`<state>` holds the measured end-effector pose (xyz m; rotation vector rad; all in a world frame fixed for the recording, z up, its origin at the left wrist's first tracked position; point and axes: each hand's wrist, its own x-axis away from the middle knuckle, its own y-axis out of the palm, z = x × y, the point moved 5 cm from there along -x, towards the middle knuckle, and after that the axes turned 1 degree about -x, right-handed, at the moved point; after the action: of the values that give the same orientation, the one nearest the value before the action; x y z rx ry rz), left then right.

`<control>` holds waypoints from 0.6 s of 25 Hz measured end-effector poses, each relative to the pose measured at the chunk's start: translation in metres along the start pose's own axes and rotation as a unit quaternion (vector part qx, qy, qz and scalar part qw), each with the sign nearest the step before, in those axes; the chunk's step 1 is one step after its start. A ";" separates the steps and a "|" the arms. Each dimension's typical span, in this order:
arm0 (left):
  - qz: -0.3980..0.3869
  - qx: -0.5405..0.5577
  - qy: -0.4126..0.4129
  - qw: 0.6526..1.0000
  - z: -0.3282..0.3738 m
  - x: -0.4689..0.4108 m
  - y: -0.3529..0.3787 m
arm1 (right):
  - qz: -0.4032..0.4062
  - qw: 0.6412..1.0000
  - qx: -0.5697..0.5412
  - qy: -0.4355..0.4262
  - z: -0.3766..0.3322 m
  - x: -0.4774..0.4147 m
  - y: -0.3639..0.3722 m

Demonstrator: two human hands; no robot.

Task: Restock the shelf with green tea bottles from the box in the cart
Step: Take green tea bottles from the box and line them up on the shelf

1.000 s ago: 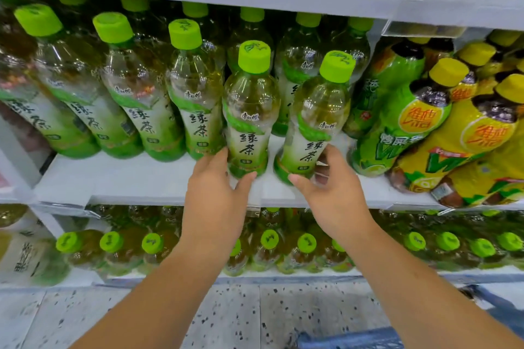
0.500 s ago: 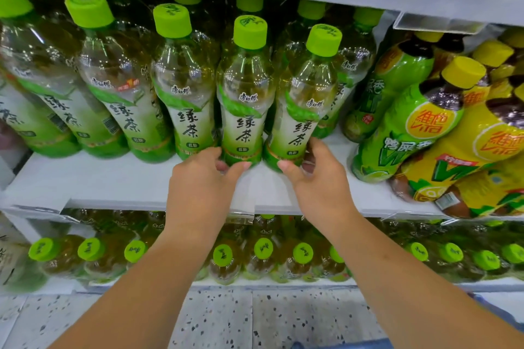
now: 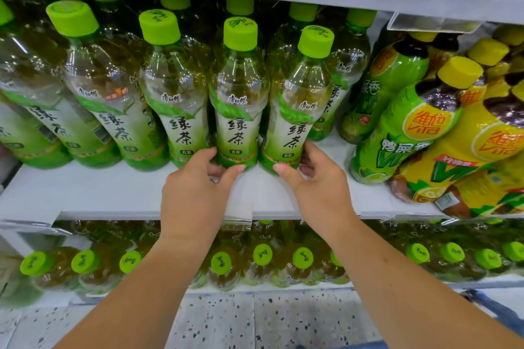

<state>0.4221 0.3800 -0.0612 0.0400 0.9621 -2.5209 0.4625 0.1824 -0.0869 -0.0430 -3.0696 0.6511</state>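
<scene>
- Two hands reach up to the front row of green tea bottles [image 3: 175,110] on the white shelf [image 3: 113,193].
- Left hand [image 3: 198,193] grips the base of the middle bottle [image 3: 239,110], with thumb and fingers curled round its lower label.
- Right hand [image 3: 320,187] grips the base of the neighbouring bottle [image 3: 300,119], the thumb in front and the fingers wrapped round its right side.
- Both held bottles stand on the shelf side by side, close together, green caps up.
- A strip of bare shelf shows between the hands, which are apart.
- Just right of the tea, yellow and green drink bottles [image 3: 425,127] lean to the left.
- Under the shelf, more green-capped bottles [image 3: 262,255] stand in rows.
- Speckled floor [image 3: 221,320] shows at the bottom, and a blue bar [image 3: 493,309] crosses the lower right corner.
</scene>
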 end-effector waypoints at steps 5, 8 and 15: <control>-0.017 0.001 0.000 1.000 -0.002 -0.001 0.002 | -0.002 1.000 -0.003 0.002 0.001 -0.001 -0.002; -0.040 -0.028 0.004 0.999 -0.001 0.000 0.000 | -0.007 0.999 -0.017 0.029 -0.003 -0.001 -0.002; -0.152 0.001 -0.045 0.987 -0.005 -0.002 -0.021 | 0.053 0.990 0.025 0.132 -0.035 0.025 -0.008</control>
<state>0.4149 0.3978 -0.0520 -0.2361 0.9933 -2.7720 0.4380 0.1898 -0.0516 -0.2698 -2.8098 0.6652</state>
